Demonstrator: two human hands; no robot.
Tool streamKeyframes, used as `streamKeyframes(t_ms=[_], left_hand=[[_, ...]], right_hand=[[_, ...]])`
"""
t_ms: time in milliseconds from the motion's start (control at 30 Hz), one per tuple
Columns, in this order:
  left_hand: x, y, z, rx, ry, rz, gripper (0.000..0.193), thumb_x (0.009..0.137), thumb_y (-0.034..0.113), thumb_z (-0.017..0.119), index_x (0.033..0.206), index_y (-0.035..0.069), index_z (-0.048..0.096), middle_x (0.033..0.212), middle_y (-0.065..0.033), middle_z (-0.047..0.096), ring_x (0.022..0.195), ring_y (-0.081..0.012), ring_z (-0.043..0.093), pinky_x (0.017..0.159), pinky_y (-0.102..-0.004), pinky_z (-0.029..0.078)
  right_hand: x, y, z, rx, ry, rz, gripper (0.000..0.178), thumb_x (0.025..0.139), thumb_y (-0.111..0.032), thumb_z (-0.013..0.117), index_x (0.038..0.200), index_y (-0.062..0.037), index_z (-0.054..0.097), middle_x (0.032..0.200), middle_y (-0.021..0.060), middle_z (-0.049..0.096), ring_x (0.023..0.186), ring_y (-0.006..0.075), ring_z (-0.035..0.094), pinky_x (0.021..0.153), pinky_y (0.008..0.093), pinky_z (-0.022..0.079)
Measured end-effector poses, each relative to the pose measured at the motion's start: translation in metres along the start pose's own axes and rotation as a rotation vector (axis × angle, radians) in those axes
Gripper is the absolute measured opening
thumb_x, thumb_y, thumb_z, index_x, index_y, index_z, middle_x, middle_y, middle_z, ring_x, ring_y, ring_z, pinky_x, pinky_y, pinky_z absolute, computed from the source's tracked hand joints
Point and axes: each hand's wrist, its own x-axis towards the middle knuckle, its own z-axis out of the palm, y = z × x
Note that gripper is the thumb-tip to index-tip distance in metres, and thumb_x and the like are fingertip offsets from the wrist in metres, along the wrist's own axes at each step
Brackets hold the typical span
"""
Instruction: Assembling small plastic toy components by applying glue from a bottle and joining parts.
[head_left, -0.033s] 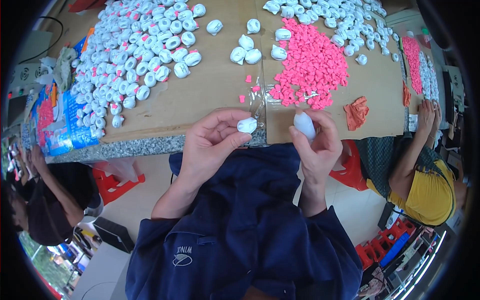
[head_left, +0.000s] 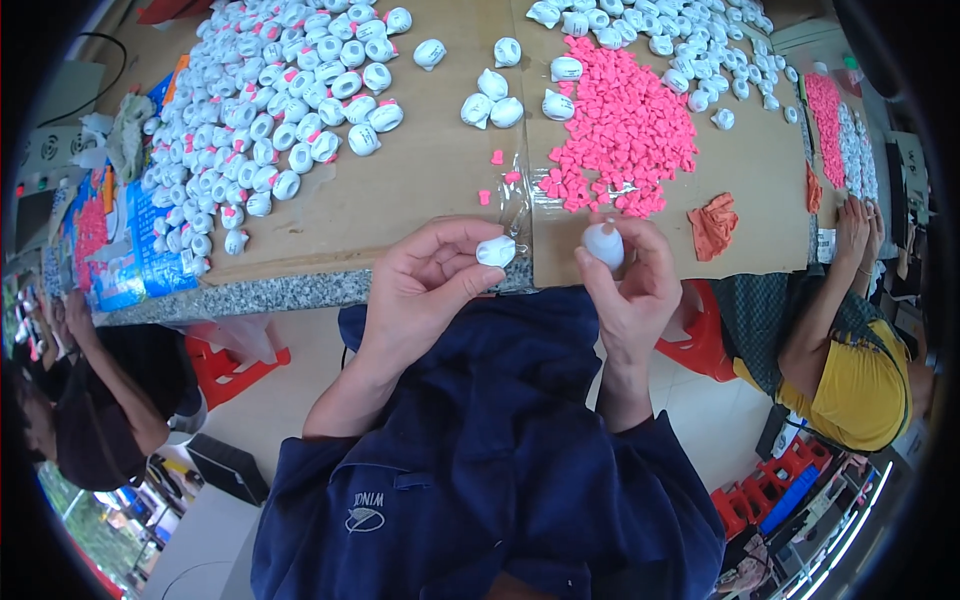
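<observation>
Two bare forearms rise from dark blue sleeves at the lower edge. The left hand (head_left: pixel 425 285) is raised, palm toward the camera, thumb and fingers pinched together. The right hand (head_left: pixel 632 290) is upright beside it, fingers curled closed, thumb pressed forward.

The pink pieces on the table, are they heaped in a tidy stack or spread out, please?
Spread out: the pink pieces lie in a loose flat patch on the brown table, with a few strays to its left.

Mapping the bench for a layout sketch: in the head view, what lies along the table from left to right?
Blue printed bag → heap of white shells with pink inserts → small cluster of white shells → pile of pink pieces → crumpled orange scrap.
</observation>
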Motion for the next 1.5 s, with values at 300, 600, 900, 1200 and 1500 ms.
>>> streamKeyframes(t_ms=[300, 600, 900, 1200, 1500], left_hand=[[-0.004, -0.004, 0.001, 0.026, 0.005, 0.037, 0.032, 0.079, -0.010, 0.059, 0.110, -0.005, 0.053, 0.098, -0.0087, 0.061, 0.088, -0.0113, 0.060, 0.077, -0.0220, 0.050], [-0.004, -0.011, 0.010, 0.019, -0.098, 0.008, 0.031, 0.079, -0.010, 0.059, 0.109, -0.006, 0.054, 0.098, -0.0089, 0.061, 0.090, -0.0115, 0.059, 0.081, -0.0225, 0.048], [-0.013, -0.022, 0.022, 0.085, -0.156, 0.003, 0.030, 0.078, -0.010, 0.060, 0.108, -0.007, 0.055, 0.103, -0.0114, 0.058, 0.094, -0.0158, 0.059, 0.083, -0.0257, 0.049], [-0.017, -0.024, 0.029, 0.115, -0.167, 0.022, 0.027, 0.077, -0.009, 0.062, 0.103, -0.005, 0.060, 0.101, -0.0111, 0.059, 0.092, -0.0148, 0.060, 0.082, -0.0245, 0.050], [-0.011, -0.026, 0.019, 0.041, -0.137, -0.058, 0.029, 0.079, -0.010, 0.059, 0.107, -0.005, 0.054, 0.099, -0.0089, 0.062, 0.092, -0.0127, 0.059, 0.082, -0.0237, 0.048]], right_hand=[[-0.005, -0.003, -0.011, -0.117, 0.079, 0.017, 0.041, 0.070, 0.006, 0.068, 0.107, 0.0001, 0.051, 0.104, 0.0119, 0.058, 0.098, 0.0171, 0.054, 0.083, 0.0275, 0.041], [0.021, 0.004, -0.078, -0.674, 0.411, 0.148, 0.021, 0.083, -0.006, 0.060, 0.102, 0.0018, 0.059, 0.093, 0.0078, 0.061, 0.085, 0.0151, 0.058, 0.073, 0.0227, 0.043], [-0.040, -0.034, -0.013, -0.123, 0.035, 0.040, 0.017, 0.078, -0.005, 0.064, 0.093, 0.0032, 0.060, 0.087, 0.0093, 0.055, 0.078, 0.0140, 0.055, 0.071, 0.0223, 0.043], [-0.037, -0.019, -0.011, -0.191, 0.209, -0.001, 0.018, 0.081, 0.002, 0.060, 0.099, 0.0037, 0.056, 0.082, 0.0051, 0.057, 0.067, 0.0075, 0.053, 0.059, 0.0187, 0.042], [0.012, -0.014, -0.054, -0.893, 0.465, -0.184, 0.026, 0.073, -0.004, 0.069, 0.097, -0.0017, 0.061, 0.092, 0.0053, 0.060, 0.081, 0.0173, 0.054, 0.073, 0.0270, 0.041]])
